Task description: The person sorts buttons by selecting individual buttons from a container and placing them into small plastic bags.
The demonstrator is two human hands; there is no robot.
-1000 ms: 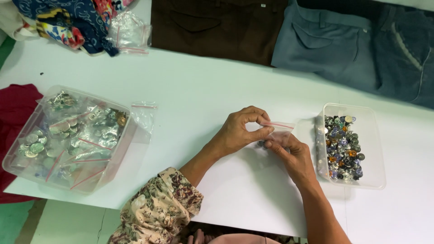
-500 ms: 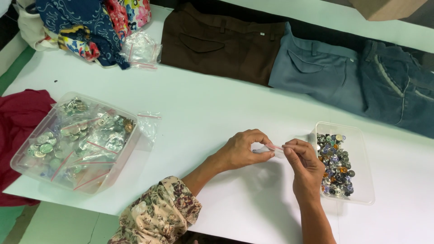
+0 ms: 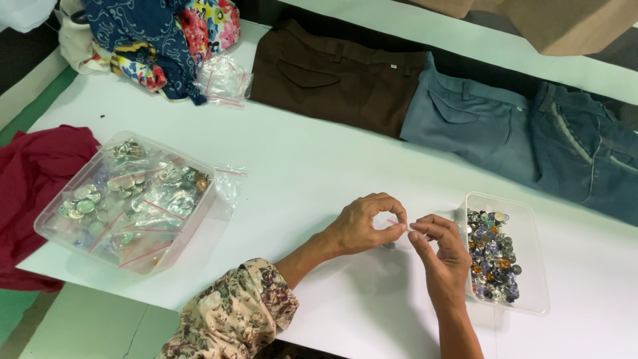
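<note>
While fingertips meet, both hands (image 3: pixel 402 229) pinch (lightly) a clear bag (image 3: pixel 399 226).

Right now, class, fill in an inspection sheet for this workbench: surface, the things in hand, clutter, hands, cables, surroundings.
Surface: white table, mostly bare in the middle.
Things in hand: small clear bag pinched between both hands; clear tray of mixed buttons just beside the right hand.
Clutter: clear tub of bagged buttons at left; loose empty bags near the far edge.
Hands: left hand and right hand meet fingertip to fingertip above the table.
Cables: nothing seen.
Surroundings: brown trousers, grey-blue trousers, jeans, patterned fabric pile, red cloth.
</note>
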